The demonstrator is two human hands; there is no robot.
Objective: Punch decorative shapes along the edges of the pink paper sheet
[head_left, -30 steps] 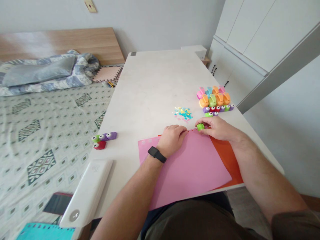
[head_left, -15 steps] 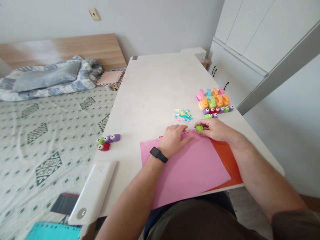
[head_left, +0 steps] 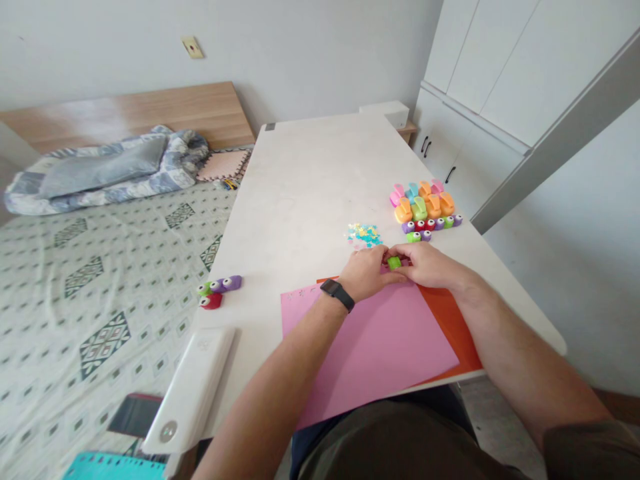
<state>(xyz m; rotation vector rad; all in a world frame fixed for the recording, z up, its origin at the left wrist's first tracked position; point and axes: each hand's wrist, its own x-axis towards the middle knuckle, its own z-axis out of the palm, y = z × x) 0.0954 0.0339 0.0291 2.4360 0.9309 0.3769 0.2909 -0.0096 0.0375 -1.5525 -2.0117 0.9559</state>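
Observation:
A small green craft punch (head_left: 395, 263) sits at the far edge of a pink sheet of paper (head_left: 380, 340), which has small cut-outs along that edge. My right hand (head_left: 425, 263) grips the punch between thumb and fingers. My left hand (head_left: 364, 272), wearing a dark watch, lies just left of the punch. Its fingers curl at the sheet's far edge, with the thumb over the paper; the fingertips are partly hidden. Under the pink sheet, an orange sheet (head_left: 453, 327) shows on the right. Beyond my hands lies a pile of tiny blue, yellow and pink paper cut-outs (head_left: 364, 234).
Larger lever punches (head_left: 420, 208) and rows of small punches (head_left: 435, 225) stand at the right on the white table (head_left: 310, 173). Several small punches (head_left: 219, 287) sit near the left edge. A white oblong device (head_left: 193, 387) overhangs the front left corner, above a teal sheet (head_left: 115, 467).
My left hand has moved right, up against the punch, and its outstretched fingers have drawn in. My right hand keeps its grip on the punch. The view has tilted slightly.

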